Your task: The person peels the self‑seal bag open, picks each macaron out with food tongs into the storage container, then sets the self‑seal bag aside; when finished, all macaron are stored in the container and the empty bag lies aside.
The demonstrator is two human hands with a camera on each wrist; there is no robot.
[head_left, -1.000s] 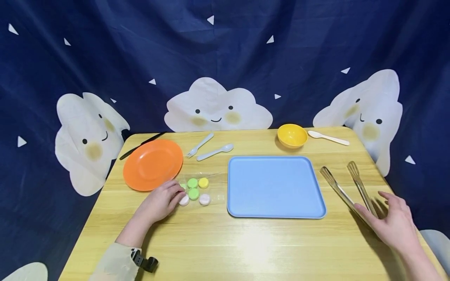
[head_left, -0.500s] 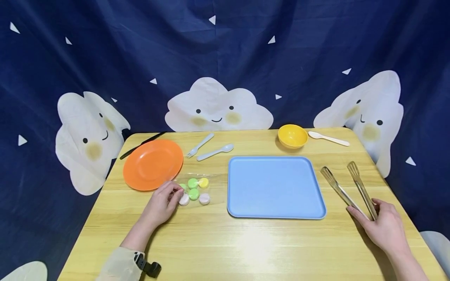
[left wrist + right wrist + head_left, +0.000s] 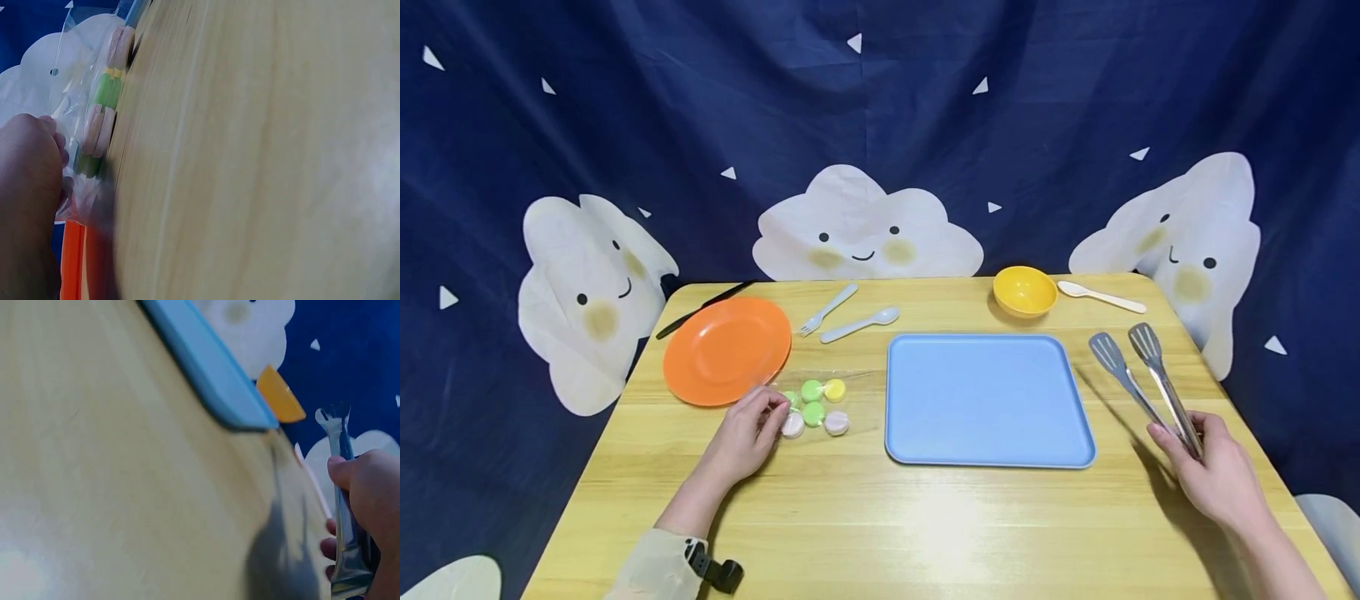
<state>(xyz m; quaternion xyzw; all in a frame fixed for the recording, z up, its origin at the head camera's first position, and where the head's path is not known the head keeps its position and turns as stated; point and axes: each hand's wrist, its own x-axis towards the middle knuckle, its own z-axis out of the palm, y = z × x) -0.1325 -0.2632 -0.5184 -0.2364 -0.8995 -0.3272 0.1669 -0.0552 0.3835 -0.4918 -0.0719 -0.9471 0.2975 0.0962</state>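
My left hand (image 3: 747, 435) pinches the left edge of a clear plastic bag (image 3: 867, 398) lying on the table. Inside it are several macarons (image 3: 813, 414), green, yellow and pale pink. In the left wrist view the bag (image 3: 70, 94) rises beside the fingers, with the macarons (image 3: 99, 130) near the tabletop. Metal tongs (image 3: 1167, 396) with slotted ends are in my right hand (image 3: 1219, 477), raised off the table with their two arms slightly apart. The right wrist view shows the thumb and fingers wrapped round the tongs (image 3: 342, 447), edge-on.
A blue tray (image 3: 988, 400) lies between the hands. An orange plate (image 3: 727, 350) overlaps a black utensil (image 3: 681, 325) at left. A grey fork (image 3: 829, 310) and spoon (image 3: 861, 324) lie behind the bag. At the back right are a yellow bowl (image 3: 1025, 292) and white spoon (image 3: 1102, 297).
My right hand has closed round the tongs and lifted them off the table, their ends drawing closer together. The left hand stays at the bag, almost still.
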